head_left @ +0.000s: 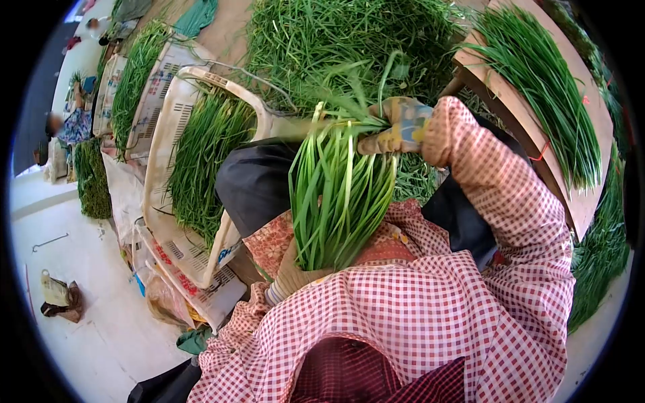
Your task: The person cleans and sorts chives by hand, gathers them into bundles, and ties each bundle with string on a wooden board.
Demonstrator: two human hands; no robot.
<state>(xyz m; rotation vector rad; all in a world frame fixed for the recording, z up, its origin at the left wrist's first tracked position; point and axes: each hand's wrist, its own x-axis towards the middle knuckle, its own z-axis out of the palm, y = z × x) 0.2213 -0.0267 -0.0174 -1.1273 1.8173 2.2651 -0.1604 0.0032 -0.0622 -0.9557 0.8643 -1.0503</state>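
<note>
A bunch of long flat green leaves, which look like garlic chives [342, 195], stands over my lap with its pale ends pointing away from me. My left hand [295, 274], in a pale glove, is wrapped around the near end of the bunch, its fingers partly hidden by leaves and sleeve. At the far end, my right hand [398, 127] wears a grey and yellow glove and is closed on a few chive strands. Those strands are smeared by motion just left of the right hand.
A large heap of loose chives [356, 33] lies ahead. Left stands a white plastic crate [156, 154] holding chives. On the right, a board [591, 218] carries a neat pile of chives [544, 87] with red ties. Another person [70, 121] is at far left.
</note>
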